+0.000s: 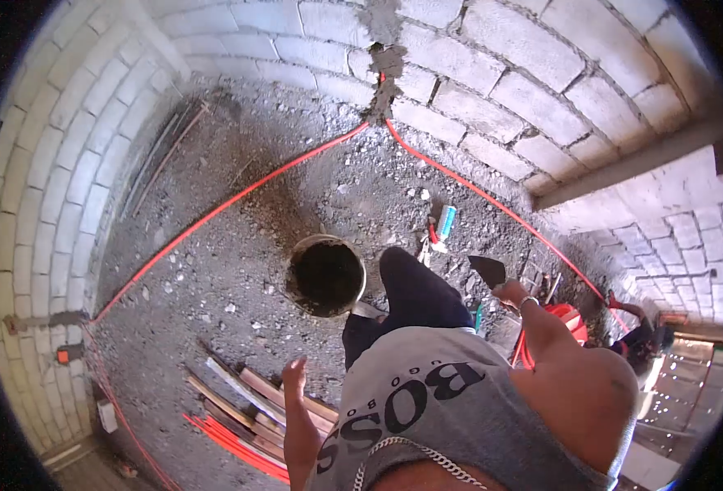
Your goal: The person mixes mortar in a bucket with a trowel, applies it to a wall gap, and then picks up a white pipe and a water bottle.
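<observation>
My right hand (509,293) is closed round the handle of a pointed trowel (488,269), whose dark blade points up and left over the gravel floor. Low on the left, my left hand (294,375) hangs near some wooden boards; its fingers look curled, but they are too small to make out. Between the two hands and further forward, a round bucket (364,286) with dark contents stands on the ground beside my legs. A blue and white bottle or can (447,218) lies beyond my knee, next to a red-handled tool (433,233).
Two orange conduits (239,195) run along the floor from a mortared gap in the block wall (525,106). Wooden boards (247,393) and orange tubes (234,446) lie at lower left. At right are a red coil (570,321) and another person (641,342).
</observation>
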Tool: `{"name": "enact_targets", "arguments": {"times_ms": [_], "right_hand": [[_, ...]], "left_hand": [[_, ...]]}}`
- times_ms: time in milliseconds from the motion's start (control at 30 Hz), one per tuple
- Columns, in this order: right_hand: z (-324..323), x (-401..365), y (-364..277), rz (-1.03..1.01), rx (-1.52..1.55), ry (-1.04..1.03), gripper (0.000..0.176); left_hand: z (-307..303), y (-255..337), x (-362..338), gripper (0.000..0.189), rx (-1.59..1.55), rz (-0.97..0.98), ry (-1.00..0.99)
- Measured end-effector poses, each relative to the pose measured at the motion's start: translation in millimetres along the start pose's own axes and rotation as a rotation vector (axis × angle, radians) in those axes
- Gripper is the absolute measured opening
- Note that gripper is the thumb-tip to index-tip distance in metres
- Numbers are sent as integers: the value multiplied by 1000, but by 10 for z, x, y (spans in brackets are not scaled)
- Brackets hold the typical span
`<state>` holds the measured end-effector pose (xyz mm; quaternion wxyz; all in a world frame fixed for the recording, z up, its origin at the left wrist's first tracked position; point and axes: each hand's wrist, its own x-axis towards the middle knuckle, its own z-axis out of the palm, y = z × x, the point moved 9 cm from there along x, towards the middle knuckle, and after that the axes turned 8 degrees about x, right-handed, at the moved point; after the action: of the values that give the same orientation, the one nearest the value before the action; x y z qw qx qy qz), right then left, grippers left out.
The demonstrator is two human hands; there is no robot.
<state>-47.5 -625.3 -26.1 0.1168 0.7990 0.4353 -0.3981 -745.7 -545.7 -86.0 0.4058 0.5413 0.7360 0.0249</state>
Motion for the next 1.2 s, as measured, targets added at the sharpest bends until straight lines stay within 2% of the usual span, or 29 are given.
{"name": "enact_targets", "arguments": {"times_ms": [33,67,100,167,233,267,300,333,367,433,467,500,533,567,633,667,700,733,767,800,833,867,933,967,1000,1067,1100,1133,1200], "right_hand": [[-1,-32,-173,-107,-81,37,21],[11,-59,-363,-212,-164,73,19],[37,-21,-206,149,283,51,38],[553,424,-506,-539,-444,165,37],[456,382,-758,-409,-184,122,33],[73,15,-1043,-401,6,345,32],[419,273,-1045,-420,-318,196,39],[488,365,-829,-297,35,212,46],[458,228,-777,-273,152,262,47],[274,-481,-785,-160,410,210,48],[153,-828,-761,-85,553,124,47],[164,-1060,-738,-262,465,172,46],[797,-881,-213,-254,469,174,46],[833,-994,-402,-556,-227,530,39],[1176,-1351,178,-328,345,232,21],[1639,-1467,285,-508,-347,351,13],[1997,-1480,891,-94,428,315,10],[1579,-2048,431,-370,-120,798,8],[2254,-1953,686,-132,-371,233,9],[2364,-2156,695,-37,-269,-6,8],[2525,-2255,645,-62,-250,132,8],[2788,-2490,711,-53,-233,264,8],[3103,-2846,532,128,-130,104,8],[3460,-2910,726,354,427,187,12],[3959,-2959,841,549,985,304,17],[3390,-3602,152,876,1092,212,19],[3490,-3753,6,912,1122,223,19],[3464,-3763,-197,765,1029,243,16],[3665,-3838,-531,629,949,258,14]], "left_hand": [[-106,75,29,46,13,11,11],[-196,65,12,44,-267,-140,15],[-214,43,-61,42,-548,-288,17],[-233,204,-222,42,-603,-275,16],[-33,-70,-167,42,-620,-131,-40],[128,-115,-385,34,-783,-381,-147],[206,-116,-477,30,-583,-178,-187],[383,-270,-555,27,-387,24,-238],[558,-988,-731,27,-346,10,-281],[1123,-953,-730,22,741,1015,-317],[1012,-946,-914,22,747,1033,-344],[892,-918,-965,21,730,953,-336],[754,-814,-1027,21,712,864,-319],[576,-588,-1099,21,694,770,-298],[582,184,-707,22,717,731,-318],[509,483,-669,23,757,789,-362],[362,723,-552,23,483,697,-383],[236,942,-408,22,213,606,-400],[172,1206,-296,22,229,630,-404],[96,1195,-61,21,96,310,-442],[110,1105,64,21,-27,-9,-484],[72,1197,276,18,-20,40,-488],[-28,1415,597,18,-110,104,-602],[47,1445,986,19,-58,367,-760],[-68,1607,861,18,-129,58,-702],[-103,1802,796,20,-117,-54,-644],[-99,1770,943,19,55,144,-707],[-85,1784,1028,19,219,337,-757],[-185,1939,746,18,263,209,-747]]}}
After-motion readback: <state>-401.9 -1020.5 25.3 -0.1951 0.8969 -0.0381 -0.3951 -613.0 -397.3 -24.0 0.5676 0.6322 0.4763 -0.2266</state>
